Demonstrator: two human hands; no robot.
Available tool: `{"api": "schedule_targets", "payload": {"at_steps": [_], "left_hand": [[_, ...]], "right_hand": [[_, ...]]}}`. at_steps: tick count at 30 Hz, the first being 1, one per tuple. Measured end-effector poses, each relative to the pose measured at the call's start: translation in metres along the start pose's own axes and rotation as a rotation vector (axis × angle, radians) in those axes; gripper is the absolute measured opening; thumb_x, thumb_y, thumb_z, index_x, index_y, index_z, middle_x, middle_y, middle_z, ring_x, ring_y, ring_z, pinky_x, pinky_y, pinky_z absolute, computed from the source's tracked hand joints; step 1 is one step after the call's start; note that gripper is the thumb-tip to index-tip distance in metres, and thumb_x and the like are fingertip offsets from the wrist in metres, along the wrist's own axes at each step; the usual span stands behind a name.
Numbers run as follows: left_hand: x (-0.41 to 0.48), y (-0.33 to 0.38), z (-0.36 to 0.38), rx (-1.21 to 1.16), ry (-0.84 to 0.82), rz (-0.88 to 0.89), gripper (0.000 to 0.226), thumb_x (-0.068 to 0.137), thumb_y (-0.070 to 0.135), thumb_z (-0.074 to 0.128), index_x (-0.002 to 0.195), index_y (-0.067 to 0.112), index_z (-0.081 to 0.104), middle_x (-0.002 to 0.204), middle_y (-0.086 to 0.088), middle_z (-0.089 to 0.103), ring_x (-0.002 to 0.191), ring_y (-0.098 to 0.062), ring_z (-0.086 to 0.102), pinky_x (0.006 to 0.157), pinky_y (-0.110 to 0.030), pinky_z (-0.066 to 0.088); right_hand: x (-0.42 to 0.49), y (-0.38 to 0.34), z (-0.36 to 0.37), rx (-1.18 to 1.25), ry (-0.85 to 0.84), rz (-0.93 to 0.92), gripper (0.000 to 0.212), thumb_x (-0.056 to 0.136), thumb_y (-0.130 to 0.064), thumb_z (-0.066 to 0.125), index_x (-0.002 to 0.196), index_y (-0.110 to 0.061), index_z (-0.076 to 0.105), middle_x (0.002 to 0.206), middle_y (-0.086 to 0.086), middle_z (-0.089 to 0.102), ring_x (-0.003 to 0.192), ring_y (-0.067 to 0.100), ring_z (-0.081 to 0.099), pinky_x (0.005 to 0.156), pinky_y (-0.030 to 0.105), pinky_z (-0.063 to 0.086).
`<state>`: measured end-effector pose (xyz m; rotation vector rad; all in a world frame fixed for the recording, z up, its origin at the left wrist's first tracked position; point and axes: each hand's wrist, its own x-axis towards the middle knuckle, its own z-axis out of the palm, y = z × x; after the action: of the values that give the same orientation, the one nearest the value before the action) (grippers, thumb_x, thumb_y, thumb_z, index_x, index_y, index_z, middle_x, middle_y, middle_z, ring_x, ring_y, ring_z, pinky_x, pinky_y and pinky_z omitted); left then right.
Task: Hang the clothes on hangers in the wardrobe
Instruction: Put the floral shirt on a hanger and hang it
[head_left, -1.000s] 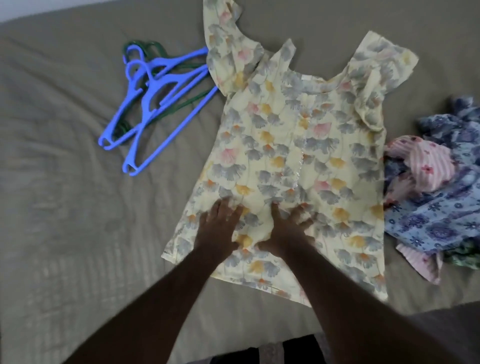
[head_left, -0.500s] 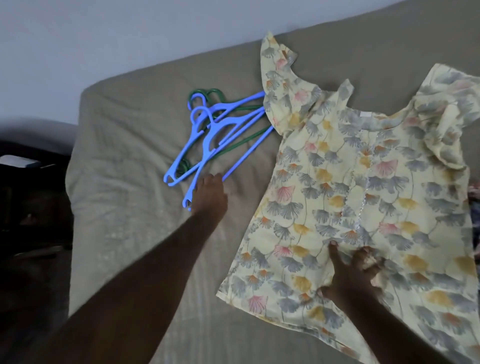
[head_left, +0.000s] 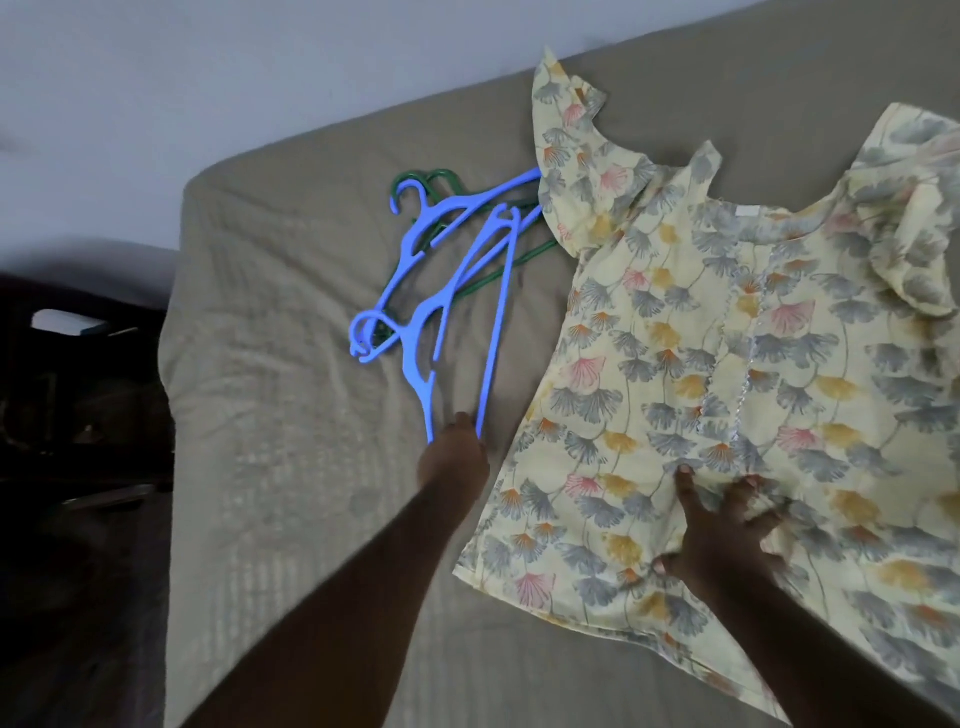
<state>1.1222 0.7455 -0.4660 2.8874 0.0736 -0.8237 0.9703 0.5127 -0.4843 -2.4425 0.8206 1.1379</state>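
Note:
A pale yellow floral dress (head_left: 727, 364) lies spread flat on the bed, neck toward the far side. My right hand (head_left: 722, 525) rests on its lower part with fingers spread, pressing the fabric. Left of the dress lies a small heap of hangers. My left hand (head_left: 453, 457) grips the near end of one blue hanger (head_left: 491, 332), which is pulled out of the heap toward me. A second blue hanger (head_left: 415, 244) and a green hanger (head_left: 441, 179) lie behind it.
The bed (head_left: 291, 415) has a tan quilted cover, and its left edge drops to a dark floor area with dim furniture (head_left: 67, 364). A pale wall (head_left: 208, 78) runs behind the bed.
My left hand left the dress, reached to the hangers and took hold of a blue one, swinging its near end toward me. The view turned left. The right hand stayed on the dress.

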Motion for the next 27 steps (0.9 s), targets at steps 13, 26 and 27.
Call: {"api": "schedule_targets", "payload": {"at_steps": [13, 26, 27], "left_hand": [[-0.095, -0.010, 0.027, -0.438, 0.248, -0.271, 0.013, 0.093, 0.015, 0.058, 0.099, 0.004, 0.054, 0.101, -0.021, 0.066, 0.098, -0.041, 0.061, 0.077, -0.039, 0.045], [-0.313, 0.106, 0.129, -0.001, -0.225, 0.248, 0.018, 0.099, 0.027, 0.041, 0.113, 0.018, 0.048, 0.110, -0.006, 0.062, 0.104, -0.035, 0.059, 0.078, -0.040, 0.042], [-0.326, 0.109, 0.135, -0.006, -0.248, 0.237, 0.016, 0.099, 0.028, 0.041, 0.111, 0.018, 0.047, 0.108, -0.005, 0.063, 0.102, -0.033, 0.060, 0.077, -0.039, 0.042]], "right_hand": [[-0.041, 0.041, 0.016, 0.069, 0.125, -0.210, 0.096, 0.089, -0.052, 0.064, 0.158, -0.034, -0.001, 0.163, 0.014, -0.019, 0.149, 0.044, -0.010, 0.118, 0.061, 0.017], [-0.133, 0.107, 0.022, 1.724, 0.055, -0.133, 0.017, 0.105, -0.018, 0.046, 0.108, -0.016, 0.063, 0.089, 0.004, 0.073, 0.072, 0.020, 0.070, 0.065, 0.030, 0.057], [-0.135, 0.116, 0.027, 1.726, 0.065, -0.089, 0.016, 0.105, -0.017, 0.046, 0.106, -0.015, 0.062, 0.083, 0.005, 0.073, 0.064, 0.020, 0.068, 0.061, 0.028, 0.056]]}}
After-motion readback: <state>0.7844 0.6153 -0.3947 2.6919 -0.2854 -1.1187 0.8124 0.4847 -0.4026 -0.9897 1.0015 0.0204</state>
